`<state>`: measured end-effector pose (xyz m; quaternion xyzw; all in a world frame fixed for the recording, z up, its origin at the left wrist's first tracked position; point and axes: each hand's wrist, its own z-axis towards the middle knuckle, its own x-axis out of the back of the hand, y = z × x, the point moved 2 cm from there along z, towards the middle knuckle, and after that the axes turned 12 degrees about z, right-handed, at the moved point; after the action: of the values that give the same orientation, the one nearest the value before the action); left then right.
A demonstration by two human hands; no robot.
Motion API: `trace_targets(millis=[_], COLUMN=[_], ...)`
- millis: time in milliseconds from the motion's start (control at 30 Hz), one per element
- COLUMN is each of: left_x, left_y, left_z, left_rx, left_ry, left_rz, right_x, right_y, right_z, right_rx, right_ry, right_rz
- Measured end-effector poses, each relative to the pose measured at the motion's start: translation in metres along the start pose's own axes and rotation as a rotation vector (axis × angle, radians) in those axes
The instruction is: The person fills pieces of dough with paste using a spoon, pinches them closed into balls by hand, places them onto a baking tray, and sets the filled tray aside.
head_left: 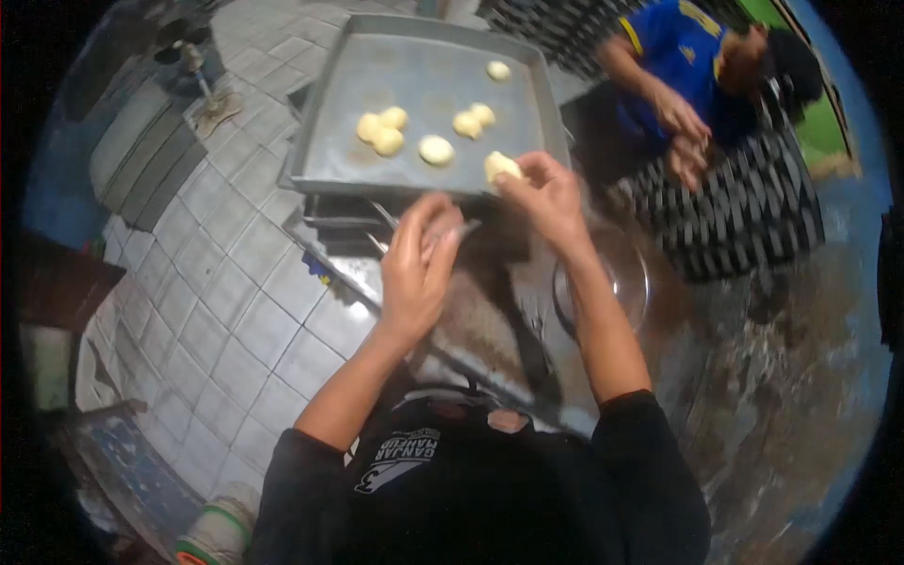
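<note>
My right hand [546, 200] is closed on a pale yellow piece of dough [502, 168], pinched at the fingertips over the near right edge of a grey metal baking tray [377, 71]. My left hand [419, 252] is just in front of the tray's near edge, its fingers curled and smeared by motion. A thin greyish edge shows by its fingers, but what it holds is unclear. On the tray lie a cluster of dough balls [381, 131], a single dough ball [436, 150], a joined pair [474, 121] and a small ball [498, 71] toward the far right corner.
Other dark trays [344, 212] are beneath the baking tray. Right of my arm, a round shiny lid or bowl [633, 282] rests on a worn brown surface [725, 377]. Another person [683, 66] in a blue shirt works beside a black-and-grey woven basket [744, 212]. White floor tiles [245, 292] lie left.
</note>
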<state>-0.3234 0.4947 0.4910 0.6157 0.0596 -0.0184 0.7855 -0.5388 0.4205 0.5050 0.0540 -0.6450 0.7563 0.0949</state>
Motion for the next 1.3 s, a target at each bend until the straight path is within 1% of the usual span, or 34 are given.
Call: trace_targets(millis=[67, 100, 133, 167, 200, 267, 300, 333, 400, 433, 467, 500, 533, 567, 600, 633, 667, 700, 733, 800, 833, 867, 900, 933, 1000, 1033, 1067, 1100, 1133, 1200, 1233, 1267, 1300], left_x=[-0.045, -0.061, -0.076, -0.099, -0.117, -0.148, -0.160, -0.173, -0.194, -0.198, -0.199, -0.198, -0.194, -0.188, -0.181, -0.174, -0.159, -0.143, -0.133, -0.114, -0.115, -0.117, -0.121, -0.125, -0.134, -0.140, -0.146, -0.152, -0.157, -0.157, -0.162, -0.166, -0.168], left_y=[-0.007, -0.016, -0.019, -0.016, -0.021, -0.033, -0.031, -0.036, -0.043, -0.047, -0.053, -0.061, -0.074, -0.090, -0.099, -0.108, -0.129, -0.165, -0.191, -0.205, -0.189, -0.178, -0.172, -0.167, -0.155, -0.144, -0.135, -0.134, -0.139, -0.145, -0.146, -0.154, -0.163], left_z=[-0.016, -0.028, -0.041, -0.058, -0.076, -0.113, -0.132, -0.153, -0.192, -0.207, -0.220, -0.234, -0.247, -0.258, -0.268, -0.277, -0.292, -0.308, -0.317, -0.325, -0.326, -0.318, -0.306, -0.295, -0.270, -0.256, -0.242, -0.229, -0.214, -0.192, -0.180, -0.168, -0.158], left_rx=[0.075, 0.204, 0.341, 0.303, 0.313, 0.220, 0.060, 0.138, 0.094, 0.101, 0.165, 0.233, 0.245, 0.308, 0.483, 0.658, 0.655, 0.654, 0.651, 0.437, 0.762, 0.765, 0.794, 0.825, 0.782, 0.673, 0.562, 0.558, 0.564, 0.490, 0.527, 0.527, 0.514], left_ry=[0.002, -0.166, -0.325, -0.248, -0.279, -0.320, -0.299, -0.343, -0.357, -0.376, -0.507, -0.640, -0.660, -0.654, -0.647, -0.621, -0.629, -0.766, -0.899, -1.035, -0.916, -0.922, -0.889, -0.853, -0.862, -0.861, -0.853, -0.809, -0.808, -0.774, -0.753, -0.750, -0.767], left_rz=[-0.058, -0.181, -0.297, -0.269, -0.254, -0.125, 0.037, -0.028, 0.037, 0.048, 0.041, 0.034, 0.049, 0.119, 0.058, -0.002, 0.014, 0.152, 0.294, 0.368, 0.264, 0.278, 0.148, 0.017, 0.048, 0.170, 0.284, 0.275, 0.260, 0.185, 0.143, 0.124, 0.166], right_x=[-0.011, 0.001, 0.014, 0.025, 0.037, 0.058, 0.066, 0.073, 0.085, 0.087, 0.096, 0.106, 0.113, 0.118, 0.116, 0.112, 0.109, 0.102, 0.089, 0.078, 0.084, 0.093, 0.111, 0.125, 0.132, 0.131, 0.128, 0.129, 0.137, 0.141, 0.141, 0.137, 0.136], right_y=[-0.038, -0.040, -0.043, -0.043, -0.038, -0.020, -0.003, 0.009, 0.032, 0.039, 0.044, 0.045, 0.047, 0.059, 0.070, 0.080, 0.090, 0.103, 0.141, 0.141, 0.142, 0.145, 0.173, 0.213, 0.268, 0.290, 0.308, 0.318, 0.310, 0.295, 0.298, 0.296, 0.295], right_z=[-0.078, -0.104, -0.129, -0.156, -0.180, -0.230, -0.256, -0.275, -0.320, -0.339, -0.359, -0.375, -0.388, -0.400, -0.408, -0.415, -0.420, -0.426, -0.432, -0.425, -0.417, -0.405, -0.394, -0.385, -0.375, -0.369, -0.365, -0.359, -0.350, -0.349, -0.353, -0.356, -0.356], right_rx=[0.012, -0.005, 0.141, 0.278, 0.264, 0.221, 0.034, 0.036, -0.157, -0.179, -0.188, -0.198, -0.204, -0.199, -0.198, -0.251, -0.303, -0.388, -0.292, 0.202, -0.106, -0.401, -0.441, -0.453, -0.516, -0.519, -0.615, -0.708, -0.712, -0.777, -0.783, -0.639, -0.496], right_ry=[-0.042, 0.011, 0.101, 0.180, 0.212, 0.222, 0.273, 0.300, 0.537, 0.479, 0.496, 0.449, 0.403, 0.466, 0.473, 0.546, 0.612, 0.476, 0.311, 0.069, 0.182, 0.290, 0.431, 0.526, 0.510, 0.521, 0.439, 0.351, 0.347, -0.035, -0.042, 0.008, 0.057], right_rz=[0.065, 0.077, -0.107, -0.298, -0.290, -0.272, -0.046, -0.030, 0.639, 0.737, 0.748, 0.772, 0.799, 0.722, 0.736, 0.521, 0.303, -0.023, -0.074, -0.417, -0.098, 0.219, 0.287, 0.109, -0.681, -0.686, -0.714, -0.743, -0.757, -0.700, -0.721, -0.775, -0.820])
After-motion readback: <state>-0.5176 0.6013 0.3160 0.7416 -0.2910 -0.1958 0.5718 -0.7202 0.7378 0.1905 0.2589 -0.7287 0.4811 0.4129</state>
